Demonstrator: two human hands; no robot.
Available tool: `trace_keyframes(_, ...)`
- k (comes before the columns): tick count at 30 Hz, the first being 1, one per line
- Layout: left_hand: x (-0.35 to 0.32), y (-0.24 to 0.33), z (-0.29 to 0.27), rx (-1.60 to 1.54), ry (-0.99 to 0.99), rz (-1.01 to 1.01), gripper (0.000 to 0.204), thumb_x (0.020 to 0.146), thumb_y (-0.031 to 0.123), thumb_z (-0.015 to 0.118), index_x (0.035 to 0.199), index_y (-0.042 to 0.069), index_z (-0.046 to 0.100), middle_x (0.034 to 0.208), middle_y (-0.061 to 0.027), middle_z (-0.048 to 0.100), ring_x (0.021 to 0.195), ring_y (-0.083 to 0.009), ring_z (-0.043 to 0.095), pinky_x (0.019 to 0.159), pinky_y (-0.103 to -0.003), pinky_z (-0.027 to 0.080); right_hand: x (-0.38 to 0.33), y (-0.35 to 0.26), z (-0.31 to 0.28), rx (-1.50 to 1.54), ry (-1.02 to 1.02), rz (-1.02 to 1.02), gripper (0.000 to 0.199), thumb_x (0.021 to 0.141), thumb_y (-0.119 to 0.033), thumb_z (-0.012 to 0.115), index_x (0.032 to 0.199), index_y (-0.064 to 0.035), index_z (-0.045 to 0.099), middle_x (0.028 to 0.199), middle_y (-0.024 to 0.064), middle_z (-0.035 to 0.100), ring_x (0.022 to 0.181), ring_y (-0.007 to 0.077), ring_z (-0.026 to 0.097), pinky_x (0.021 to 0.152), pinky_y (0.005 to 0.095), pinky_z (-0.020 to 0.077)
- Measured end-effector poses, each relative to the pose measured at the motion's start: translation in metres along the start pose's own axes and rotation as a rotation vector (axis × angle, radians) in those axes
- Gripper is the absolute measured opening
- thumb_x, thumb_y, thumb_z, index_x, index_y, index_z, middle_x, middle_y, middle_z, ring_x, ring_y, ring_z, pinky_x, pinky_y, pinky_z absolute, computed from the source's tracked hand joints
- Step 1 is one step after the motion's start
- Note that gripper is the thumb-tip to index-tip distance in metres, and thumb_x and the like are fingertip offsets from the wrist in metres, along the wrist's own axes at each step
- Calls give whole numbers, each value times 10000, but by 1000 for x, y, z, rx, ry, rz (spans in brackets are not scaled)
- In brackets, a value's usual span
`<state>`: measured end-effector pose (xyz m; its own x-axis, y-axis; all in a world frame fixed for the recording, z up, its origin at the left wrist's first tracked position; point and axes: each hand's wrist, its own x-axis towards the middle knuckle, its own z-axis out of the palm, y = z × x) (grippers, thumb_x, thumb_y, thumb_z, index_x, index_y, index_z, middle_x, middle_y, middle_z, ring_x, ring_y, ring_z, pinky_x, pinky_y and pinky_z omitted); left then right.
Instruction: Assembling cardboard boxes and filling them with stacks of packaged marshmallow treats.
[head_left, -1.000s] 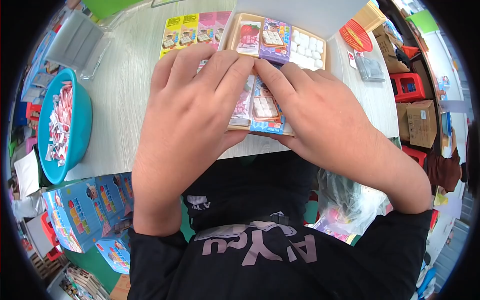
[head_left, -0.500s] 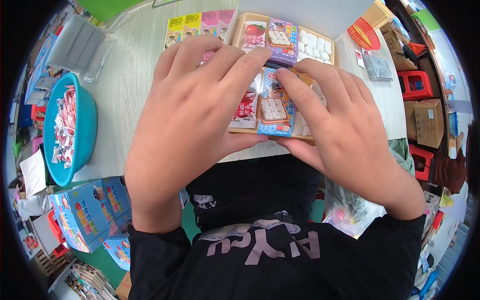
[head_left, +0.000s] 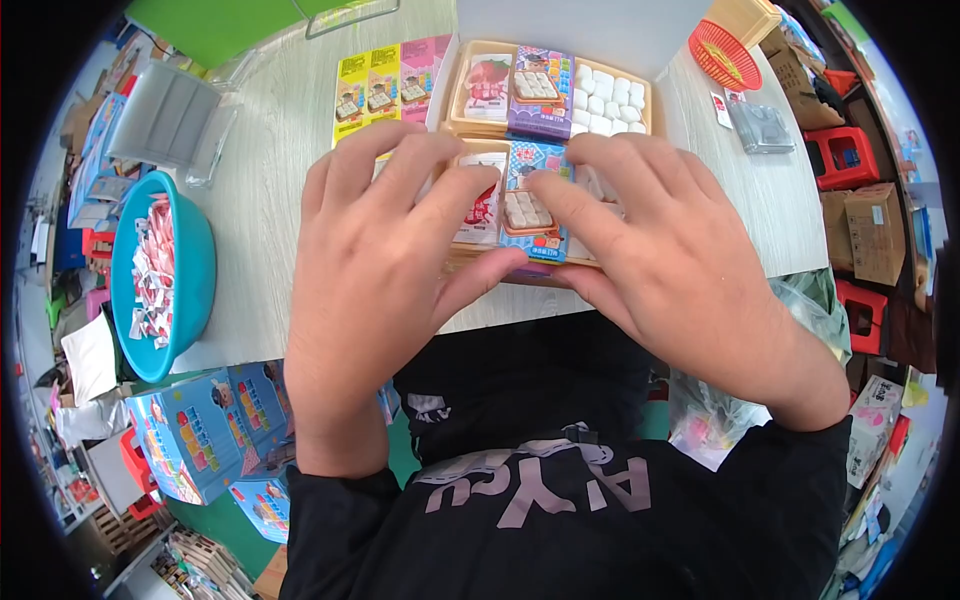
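Note:
Both my hands are closed on the near and upper sides of a beige marshmallow tray wrapped with a blue picture card [head_left: 535,205]. My left hand [head_left: 370,240] has its thumb at the near edge and its fingers curled over the left part, beside a white and red sachet [head_left: 483,215]. On the other side, my right hand [head_left: 670,230] has its index fingertip on the card and its thumb at the near edge. Right behind lies a second tray [head_left: 460,100] with a purple card [head_left: 540,95], a strawberry sachet [head_left: 487,85] and white marshmallows [head_left: 608,98]. A purple strip shows under the near edge.
A white upright panel [head_left: 580,25] stands behind the trays. Yellow and pink cartons [head_left: 390,85] lie to their left. A teal basin [head_left: 200,270] of small sachets is at the table's left edge. At the right are a red basket [head_left: 722,55] and a clear plastic pack [head_left: 762,128].
The blue-card tray has come closer to the purple-card tray, narrowing the dark gap between them. My fingers have drawn back toward me over its top. The whole view has shifted slightly.

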<state>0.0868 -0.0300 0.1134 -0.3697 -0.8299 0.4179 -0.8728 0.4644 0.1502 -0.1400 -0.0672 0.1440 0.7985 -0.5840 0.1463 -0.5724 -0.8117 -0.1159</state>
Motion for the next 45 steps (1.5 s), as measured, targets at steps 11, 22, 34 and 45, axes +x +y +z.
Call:
trace_keyframes(11, 0, -5, -3, -48, 72, 28, 506, 795, 401, 755, 1163, 70, 649, 1200, -119, 628, 1138, -341, 540, 972, -445, 419, -9, 36, 0, 42, 102, 33, 635, 900, -407, 631, 1419, -71, 487, 1469, 203, 458, 1362, 402, 421, 1126, 483, 328)
trace_keyframes(22, 12, -39, 57, -1057, 213, -331, 391, 1029, 152, 438, 1383, -12, 466, 1405, -151, 509, 1285, -271, 487, 1097, -389, 357, 48, 28, 20, -14, 60, -25, 622, 958, -329, 589, 1458, -5, 409, 1523, 214, 398, 1414, 392, 368, 1171, 458, 313)
trace_keyframes(34, 23, -50, 50, -930, -40, -174, 570, 1049, 180, 362, 1554, -47, 226, 1651, -199, 175, 1542, -297, 139, 1236, -374, 125, 53, 29, 46, -115, 18, -41, 663, 1025, -412, 450, 1503, 34, 338, 1553, 247, 350, 1472, 363, 301, 1215, 470, 233)
trace_keyframes(45, 36, -31, 16, -280, -205, -138, 591, 1018, 198, 419, 1536, -50, 276, 1579, -254, 318, 1476, -369, 305, 1201, -413, 247, 52, 28, 45, -133, 43, -43, 679, 1009, -410, 475, 1506, 32, 337, 1551, 248, 352, 1466, 371, 311, 1214, 467, 237)
